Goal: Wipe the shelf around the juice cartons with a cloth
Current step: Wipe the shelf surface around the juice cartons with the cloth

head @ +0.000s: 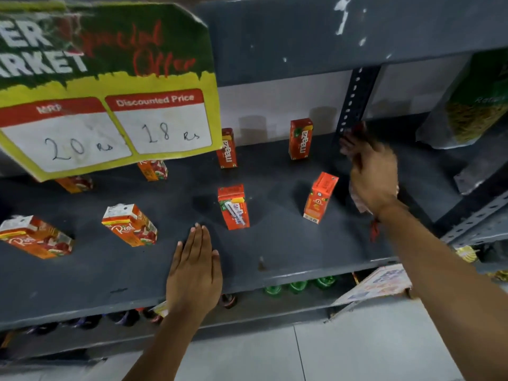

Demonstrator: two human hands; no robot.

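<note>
1. Your left hand (194, 273) lay flat on the front part of the dark grey shelf (288, 248), palm down, with the fingers straight and pressed together, and it held nothing.
2. Your right hand (373, 174) was at the right end of the shelf, beside the perforated upright post (354, 100). It was blurred.
3. The cloth (357, 200) showed only as a pale edge under this hand, so I cannot tell how the fingers gripped it.
4. The juice cartons (234, 206) stood apart from each other across the shelf, left of the right hand. One orange carton (320, 198) was tilted, just beside that hand.
5. A yellow price sign (110, 105) hung over the back left cartons.
</note>
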